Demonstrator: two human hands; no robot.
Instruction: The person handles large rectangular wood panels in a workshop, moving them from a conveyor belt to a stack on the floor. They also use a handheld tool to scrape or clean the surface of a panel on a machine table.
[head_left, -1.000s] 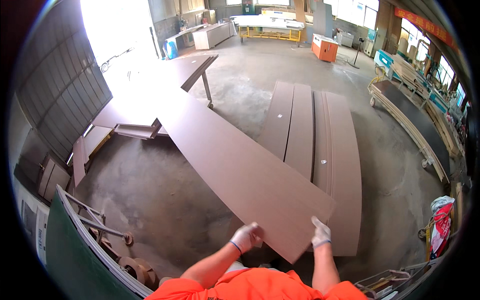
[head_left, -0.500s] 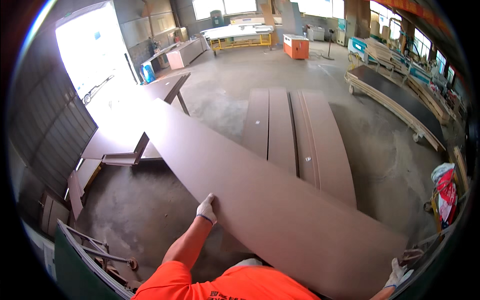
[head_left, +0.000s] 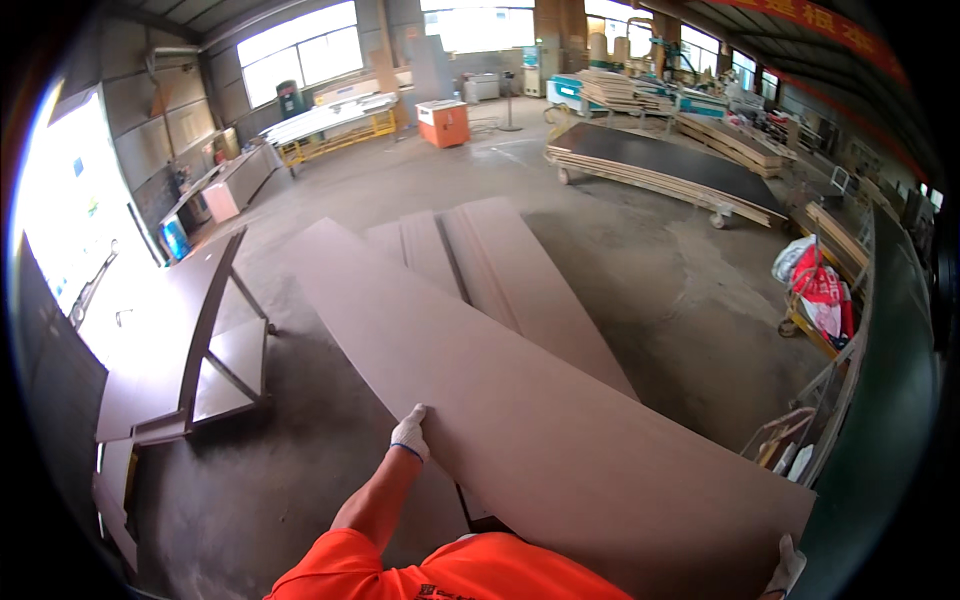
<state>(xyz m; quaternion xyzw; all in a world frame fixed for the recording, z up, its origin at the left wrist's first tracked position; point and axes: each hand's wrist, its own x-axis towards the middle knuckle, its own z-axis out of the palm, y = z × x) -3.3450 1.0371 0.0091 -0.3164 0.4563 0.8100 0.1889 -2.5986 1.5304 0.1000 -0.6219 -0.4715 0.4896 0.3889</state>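
A long brown board (head_left: 520, 400) stretches from the far left across to the lower right, held off the floor. My left hand (head_left: 410, 433), in a white glove, grips its left long edge near the middle. My right hand (head_left: 787, 566), also gloved, holds the board's near right corner at the bottom of the picture. Beyond the board, several similar brown boards (head_left: 500, 270) lie flat on the concrete floor.
A leaning stand of brown panels (head_left: 190, 340) is at the left. A wheeled cart with dark sheets (head_left: 660, 165) sits at the back right, an orange box (head_left: 443, 122) at the back. A cart with red and white bags (head_left: 815, 290) and a dark green machine edge (head_left: 890, 400) flank the right.
The board has swung round to the right in my view. My hands have spread apart, the left now on the long edge, the right at the far corner.
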